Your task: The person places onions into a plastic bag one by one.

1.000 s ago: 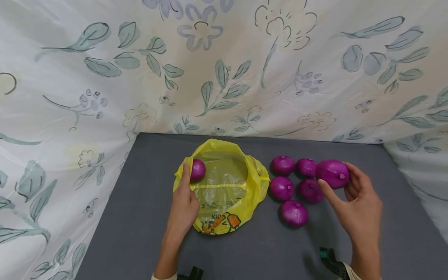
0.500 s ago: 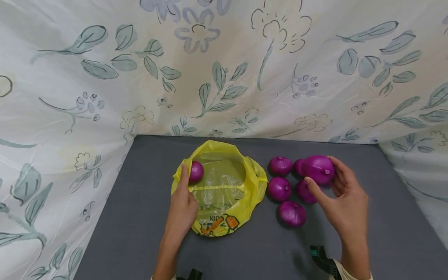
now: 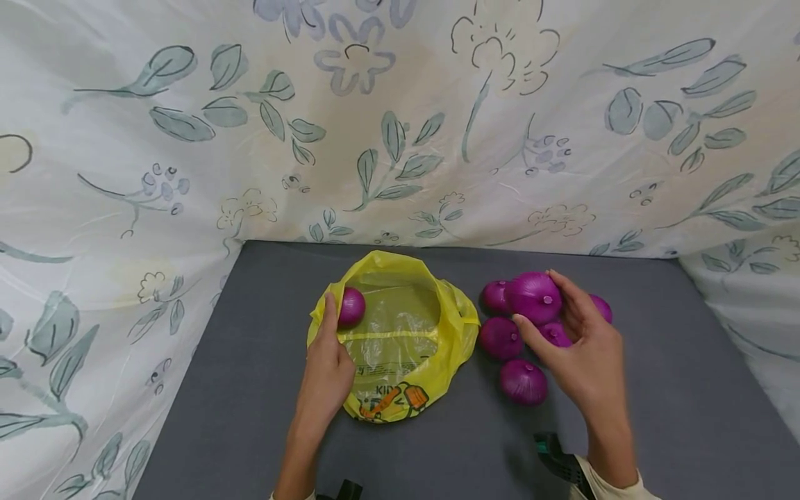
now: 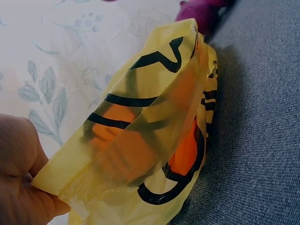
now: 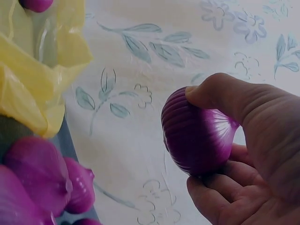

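Note:
My right hand [image 3: 584, 347] grips a purple onion [image 3: 535, 297] between thumb and fingers, held up over the other onions. In the right wrist view this onion [image 5: 199, 133] shows its ribbed skin, with the thumb on top and fingers beneath. My left hand [image 3: 325, 368] pinches the left rim of a yellow plastic bag [image 3: 459, 326], whose mouth gapes upward. Inside the bag, by the left thumb, sits another onion [image 3: 352, 307]. The left wrist view shows the bag's printed side [image 4: 136, 126] stretched from the pinching fingers [image 4: 51, 204].
Several purple onions, among them a front one [image 3: 523, 382], lie right of the bag on the dark grey tabletop [image 3: 425, 458]. One at the right [image 3: 601, 308] is partly behind the right hand. A floral cloth [image 3: 400, 125] hangs along the back and sides.
My right hand has carried its onion leftward, from the right side of the group to above its back onions. The left hand and the bag have stayed in place.

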A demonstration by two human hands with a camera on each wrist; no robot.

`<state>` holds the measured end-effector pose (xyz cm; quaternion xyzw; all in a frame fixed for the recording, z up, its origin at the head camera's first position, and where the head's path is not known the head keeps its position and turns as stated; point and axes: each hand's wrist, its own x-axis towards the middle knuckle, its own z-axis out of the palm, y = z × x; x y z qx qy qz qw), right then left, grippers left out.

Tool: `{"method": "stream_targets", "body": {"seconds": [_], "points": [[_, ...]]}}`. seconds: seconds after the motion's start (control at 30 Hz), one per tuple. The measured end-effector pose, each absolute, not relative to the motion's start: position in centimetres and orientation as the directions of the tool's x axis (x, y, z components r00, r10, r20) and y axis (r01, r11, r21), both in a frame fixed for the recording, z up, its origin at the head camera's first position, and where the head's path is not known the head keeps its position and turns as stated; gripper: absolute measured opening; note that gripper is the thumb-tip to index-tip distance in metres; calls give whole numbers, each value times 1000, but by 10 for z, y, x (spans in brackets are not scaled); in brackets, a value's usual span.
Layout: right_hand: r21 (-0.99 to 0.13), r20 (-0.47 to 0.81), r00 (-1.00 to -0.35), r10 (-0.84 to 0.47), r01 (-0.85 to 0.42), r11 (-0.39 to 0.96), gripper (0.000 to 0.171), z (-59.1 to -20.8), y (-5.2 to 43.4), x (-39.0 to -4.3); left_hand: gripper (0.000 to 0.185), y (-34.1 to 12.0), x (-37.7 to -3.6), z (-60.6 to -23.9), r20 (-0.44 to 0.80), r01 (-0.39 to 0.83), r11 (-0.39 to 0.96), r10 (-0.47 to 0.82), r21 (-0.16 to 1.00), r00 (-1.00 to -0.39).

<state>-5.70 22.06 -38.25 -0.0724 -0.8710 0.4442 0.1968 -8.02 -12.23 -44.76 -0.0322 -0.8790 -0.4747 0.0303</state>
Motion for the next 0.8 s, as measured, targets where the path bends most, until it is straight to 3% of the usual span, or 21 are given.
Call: {"method": "stream_targets", "body": {"seconds": [0.8], "points": [[-816,271,-957,107,-170,553,78,-385,177,-79,81,-125,-81,-448,123,122,564,37,817,-992]]}}
